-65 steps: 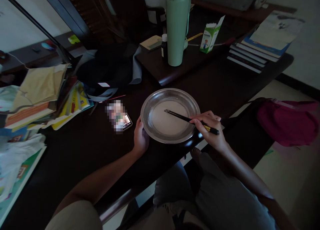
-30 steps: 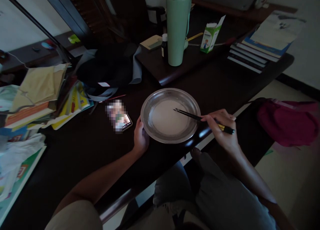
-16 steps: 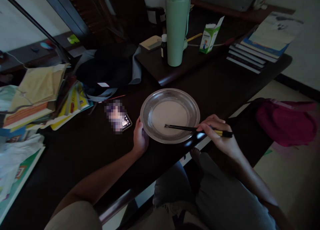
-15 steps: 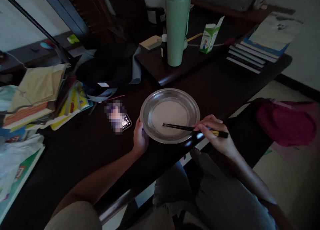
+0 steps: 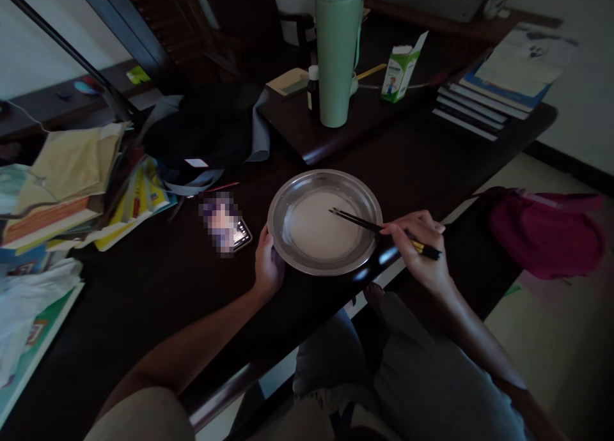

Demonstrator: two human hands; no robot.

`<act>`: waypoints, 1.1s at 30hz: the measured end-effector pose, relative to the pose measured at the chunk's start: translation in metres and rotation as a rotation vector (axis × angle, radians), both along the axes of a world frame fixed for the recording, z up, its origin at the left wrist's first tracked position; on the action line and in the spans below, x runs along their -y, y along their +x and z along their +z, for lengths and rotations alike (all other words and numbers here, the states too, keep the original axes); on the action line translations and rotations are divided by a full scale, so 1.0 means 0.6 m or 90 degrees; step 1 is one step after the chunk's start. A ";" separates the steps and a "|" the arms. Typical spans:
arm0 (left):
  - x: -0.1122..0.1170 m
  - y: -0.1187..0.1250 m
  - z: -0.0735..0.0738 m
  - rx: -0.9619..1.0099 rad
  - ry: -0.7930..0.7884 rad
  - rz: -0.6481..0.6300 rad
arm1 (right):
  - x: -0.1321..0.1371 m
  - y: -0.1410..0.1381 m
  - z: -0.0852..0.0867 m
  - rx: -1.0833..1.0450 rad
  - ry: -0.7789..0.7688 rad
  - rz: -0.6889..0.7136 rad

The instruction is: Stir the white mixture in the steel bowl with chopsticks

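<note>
A round metal plate (image 5: 288,198) holding a thin white liquid sits near the front edge of a dark wooden desk (image 5: 158,281). My left hand (image 5: 267,262) grips the plate's left rim, fingers curled round it. My right hand (image 5: 419,252) is closed on a pair of black chopsticks (image 5: 364,222) with yellow bands near the top. Their tips dip into the liquid on the right half of the plate.
A phone (image 5: 225,225) lies left of the plate. Behind stand a green flask (image 5: 338,51), a small carton (image 5: 400,70) and a stack of books (image 5: 499,89). Books and papers (image 5: 71,185) crowd the left, with a dark bag (image 5: 206,131). A magenta bag (image 5: 547,233) lies at the right.
My right hand swept the chopstick tips round in the liquid, from the near left part of the plate back up to its right side. My left hand stayed on the rim.
</note>
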State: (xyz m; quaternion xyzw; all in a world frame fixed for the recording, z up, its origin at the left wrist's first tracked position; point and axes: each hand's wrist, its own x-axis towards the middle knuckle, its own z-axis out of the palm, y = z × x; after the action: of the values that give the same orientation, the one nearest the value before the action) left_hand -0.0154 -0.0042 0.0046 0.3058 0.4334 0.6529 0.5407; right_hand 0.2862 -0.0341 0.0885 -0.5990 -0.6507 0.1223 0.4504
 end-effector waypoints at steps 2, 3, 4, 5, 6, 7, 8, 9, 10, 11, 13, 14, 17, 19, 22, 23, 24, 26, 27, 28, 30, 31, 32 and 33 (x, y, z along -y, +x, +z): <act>-0.003 0.005 -0.011 0.002 0.002 0.001 | 0.007 0.017 0.002 -0.040 -0.012 -0.014; -0.005 0.007 -0.016 0.004 0.001 0.001 | 0.010 0.025 0.003 -0.066 -0.022 -0.008; -0.007 0.009 -0.021 0.008 0.000 0.002 | 0.012 0.031 0.003 -0.092 -0.035 0.005; -0.008 0.011 -0.025 0.011 -0.001 0.004 | 0.014 0.036 0.004 -0.113 -0.051 0.022; -0.009 0.012 -0.027 0.014 -0.002 0.005 | 0.016 0.038 0.006 -0.127 -0.067 0.040; -0.010 0.012 -0.028 0.016 -0.003 0.005 | 0.018 0.037 0.009 -0.133 -0.081 0.057; -0.010 0.011 -0.026 0.016 -0.002 0.001 | 0.019 0.034 0.011 -0.131 -0.095 0.072; -0.009 0.011 -0.023 0.017 -0.001 -0.004 | 0.019 0.029 0.014 -0.124 -0.104 0.086; -0.008 0.010 -0.019 0.017 0.001 -0.007 | 0.018 0.022 0.015 -0.116 -0.109 0.103; -0.007 0.009 -0.015 0.016 0.001 -0.006 | 0.016 0.014 0.015 -0.107 -0.110 0.122; -0.005 0.009 -0.008 0.013 -0.001 0.000 | 0.010 -0.003 0.009 -0.093 -0.103 0.165; -0.005 0.009 -0.005 0.012 -0.003 0.003 | 0.006 -0.011 0.003 -0.087 -0.095 0.180; -0.003 0.010 -0.002 0.014 -0.016 0.005 | -0.009 -0.028 -0.021 -0.062 -0.066 0.182; -0.003 0.009 -0.003 0.016 -0.022 0.006 | -0.018 -0.032 -0.032 -0.047 -0.043 0.161; -0.003 0.006 -0.005 0.014 -0.019 -0.004 | -0.024 -0.028 -0.034 -0.017 -0.014 0.110; -0.003 0.004 -0.006 0.011 -0.017 -0.007 | -0.023 -0.025 -0.031 -0.004 -0.010 0.087; -0.003 0.003 -0.007 0.007 -0.017 -0.010 | -0.022 -0.020 -0.026 0.009 -0.008 0.063; -0.003 0.001 -0.009 0.001 -0.016 -0.014 | -0.015 -0.008 -0.014 0.019 -0.006 0.022; -0.003 0.001 -0.010 0.000 -0.015 -0.014 | -0.010 -0.002 -0.008 0.013 -0.005 0.010; -0.004 0.002 -0.011 0.003 -0.014 -0.014 | -0.005 0.006 -0.001 0.001 -0.005 0.002; -0.005 0.004 -0.015 0.011 -0.011 -0.005 | 0.005 0.021 0.010 -0.032 -0.008 -0.005; -0.006 0.006 -0.017 0.014 -0.009 0.002 | 0.009 0.029 0.015 -0.051 -0.014 0.000; -0.007 0.008 -0.019 0.016 -0.008 0.008 | 0.013 0.035 0.019 -0.071 -0.022 0.007; -0.007 0.010 -0.021 0.016 -0.007 0.010 | 0.017 0.041 0.022 -0.086 -0.035 0.016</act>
State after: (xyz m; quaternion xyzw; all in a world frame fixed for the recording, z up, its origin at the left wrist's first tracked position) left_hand -0.0096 0.0002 -0.0079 0.2911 0.4324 0.6586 0.5428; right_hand 0.3106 -0.0440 0.1017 -0.5933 -0.6227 0.1862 0.4751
